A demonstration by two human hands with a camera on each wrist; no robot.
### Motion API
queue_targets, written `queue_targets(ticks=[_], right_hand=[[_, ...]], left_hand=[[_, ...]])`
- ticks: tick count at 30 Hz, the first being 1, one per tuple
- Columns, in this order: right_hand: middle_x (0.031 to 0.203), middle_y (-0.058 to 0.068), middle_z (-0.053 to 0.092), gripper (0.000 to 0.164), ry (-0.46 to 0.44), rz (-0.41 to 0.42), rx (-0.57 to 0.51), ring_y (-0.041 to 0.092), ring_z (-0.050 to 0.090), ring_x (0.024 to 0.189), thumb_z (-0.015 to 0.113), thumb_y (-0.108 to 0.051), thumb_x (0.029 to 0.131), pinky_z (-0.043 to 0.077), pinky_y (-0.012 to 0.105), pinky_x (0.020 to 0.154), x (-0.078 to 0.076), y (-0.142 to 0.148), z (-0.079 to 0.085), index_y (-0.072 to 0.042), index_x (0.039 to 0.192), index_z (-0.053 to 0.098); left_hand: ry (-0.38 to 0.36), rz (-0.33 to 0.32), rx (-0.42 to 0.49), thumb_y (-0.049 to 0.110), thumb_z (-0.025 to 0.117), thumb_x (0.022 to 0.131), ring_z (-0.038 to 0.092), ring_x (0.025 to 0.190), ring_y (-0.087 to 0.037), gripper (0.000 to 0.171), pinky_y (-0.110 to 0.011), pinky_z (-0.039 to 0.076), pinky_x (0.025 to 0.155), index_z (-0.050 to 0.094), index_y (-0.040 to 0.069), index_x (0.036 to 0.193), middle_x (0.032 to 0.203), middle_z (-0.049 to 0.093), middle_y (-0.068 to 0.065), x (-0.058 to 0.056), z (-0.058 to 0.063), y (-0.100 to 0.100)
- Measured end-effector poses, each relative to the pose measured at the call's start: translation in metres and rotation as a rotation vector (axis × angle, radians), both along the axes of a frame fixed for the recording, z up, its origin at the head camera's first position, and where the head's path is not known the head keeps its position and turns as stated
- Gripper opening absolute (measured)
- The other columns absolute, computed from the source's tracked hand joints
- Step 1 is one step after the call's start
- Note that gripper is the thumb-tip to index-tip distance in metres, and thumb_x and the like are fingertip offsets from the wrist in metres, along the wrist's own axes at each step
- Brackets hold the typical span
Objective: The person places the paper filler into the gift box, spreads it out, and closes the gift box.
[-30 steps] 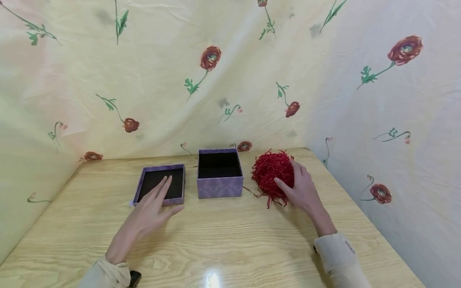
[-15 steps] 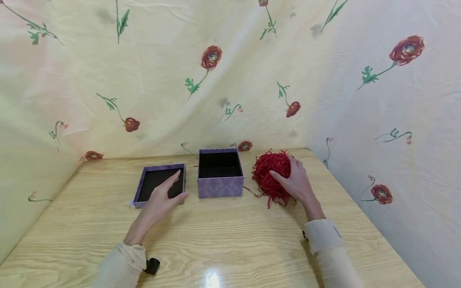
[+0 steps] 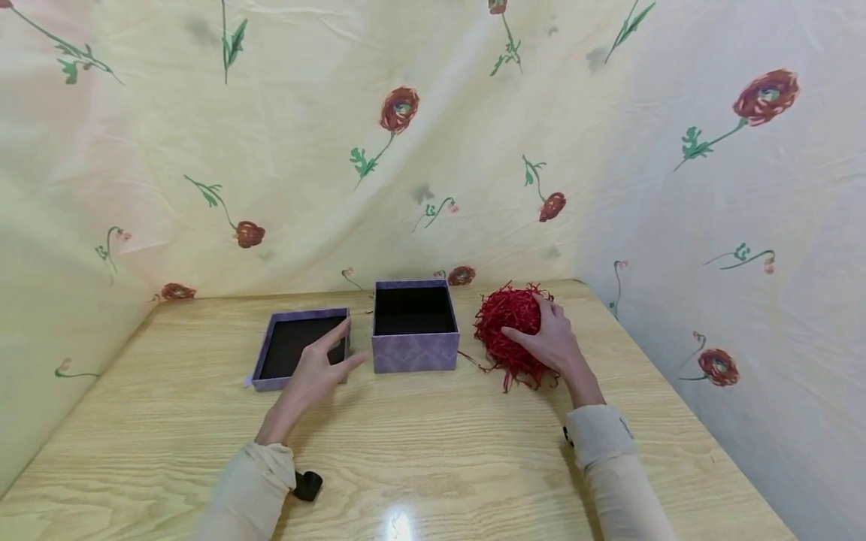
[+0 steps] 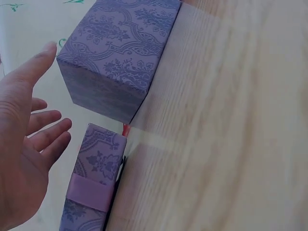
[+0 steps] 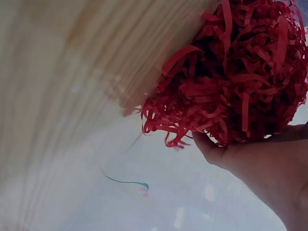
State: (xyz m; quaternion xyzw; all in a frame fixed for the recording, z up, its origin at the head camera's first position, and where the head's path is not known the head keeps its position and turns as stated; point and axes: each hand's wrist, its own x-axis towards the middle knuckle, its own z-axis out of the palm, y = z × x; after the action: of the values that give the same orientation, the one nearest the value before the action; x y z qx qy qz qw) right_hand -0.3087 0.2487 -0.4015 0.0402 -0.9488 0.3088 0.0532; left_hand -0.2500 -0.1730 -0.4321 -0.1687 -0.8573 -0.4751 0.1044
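A heap of red shredded paper (image 3: 509, 319) sits on the table's right side, and my right hand (image 3: 551, 342) grips it from the right. In the right wrist view my palm and thumb side lie against the shreds (image 5: 240, 82), while most fingers are hidden behind them. My left hand (image 3: 316, 376) hovers above the right edge of a shallow purple box lid (image 3: 265, 353), thumb and fingers apart and holding nothing. The lid lies with its black inside up. Between the hands stands the purple patterned box (image 3: 415, 352), open at the top, its black inside showing.
The wooden table (image 3: 419, 451) runs up to a flowered cloth (image 3: 311, 150) behind and at both sides. A thin dark cord (image 3: 473, 361) lies between the box and the paper heap. A lilac ribbon (image 4: 89, 192) wraps the lid's side.
My left hand has moved right, from over the lid's middle to its right edge, and its fingers have spread. The right hand has shifted left, further onto the paper; the boxes stay put.
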Motion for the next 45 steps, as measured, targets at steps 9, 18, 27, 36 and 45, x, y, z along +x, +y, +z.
queue_targets(ticks=[9, 18, 27, 36, 45], right_hand=[[0.161, 0.038, 0.011, 0.108, -0.044, 0.027, -0.005, 0.060, 0.022, 0.143, 0.075, -0.049, 0.091, 0.032, 0.075, 0.107, -0.004, -0.001, -0.001, -0.003, 0.165, 0.011], [0.159, 0.040, 0.011, 0.109, -0.081, 0.039, 0.007, 0.062, 0.023, 0.142, 0.077, -0.047, 0.090, 0.033, 0.075, 0.107, -0.005, -0.001, -0.003, -0.003, 0.165, 0.010], [0.157, 0.043, 0.014, 0.107, -0.075, 0.046, 0.042, 0.063, 0.022, 0.141, 0.076, -0.045, 0.092, 0.033, 0.075, 0.106, -0.006, -0.001, -0.004, 0.001, 0.163, 0.011], [0.156, 0.043, 0.016, 0.108, -0.084, 0.042, 0.058, 0.064, 0.024, 0.140, 0.076, -0.046, 0.091, 0.032, 0.075, 0.106, -0.006, -0.002, -0.004, 0.001, 0.163, 0.012], [0.154, 0.045, 0.017, 0.104, -0.083, 0.032, 0.060, 0.063, 0.029, 0.139, 0.076, -0.040, 0.093, 0.035, 0.072, 0.107, -0.008, -0.002, -0.005, 0.003, 0.162, 0.011]], left_hand=[[-0.062, -0.001, 0.041, 0.038, 0.076, 0.096, 0.046, 0.139, -0.047, 0.083, -0.062, 0.041, 0.108, 0.035, 0.007, 0.162, 0.155, 0.046, -0.024, -0.011, 0.001, 0.013], [-0.077, -0.032, 0.078, 0.037, 0.074, 0.098, 0.046, 0.138, -0.048, 0.081, -0.060, 0.041, 0.109, 0.035, 0.006, 0.162, 0.153, 0.047, -0.026, -0.019, 0.000, 0.022], [-0.049, -0.043, 0.118, 0.029, 0.074, 0.098, 0.048, 0.138, -0.043, 0.075, -0.056, 0.042, 0.110, 0.038, 0.006, 0.160, 0.153, 0.048, -0.024, -0.023, -0.004, 0.025], [-0.061, -0.049, 0.111, 0.031, 0.073, 0.099, 0.045, 0.141, -0.040, 0.077, -0.053, 0.041, 0.111, 0.035, 0.006, 0.162, 0.160, 0.040, -0.018, -0.025, -0.004, 0.029], [-0.049, -0.038, 0.101, 0.032, 0.073, 0.099, 0.047, 0.140, -0.038, 0.077, -0.051, 0.044, 0.109, 0.036, 0.006, 0.161, 0.159, 0.041, -0.019, -0.027, -0.004, 0.031]])
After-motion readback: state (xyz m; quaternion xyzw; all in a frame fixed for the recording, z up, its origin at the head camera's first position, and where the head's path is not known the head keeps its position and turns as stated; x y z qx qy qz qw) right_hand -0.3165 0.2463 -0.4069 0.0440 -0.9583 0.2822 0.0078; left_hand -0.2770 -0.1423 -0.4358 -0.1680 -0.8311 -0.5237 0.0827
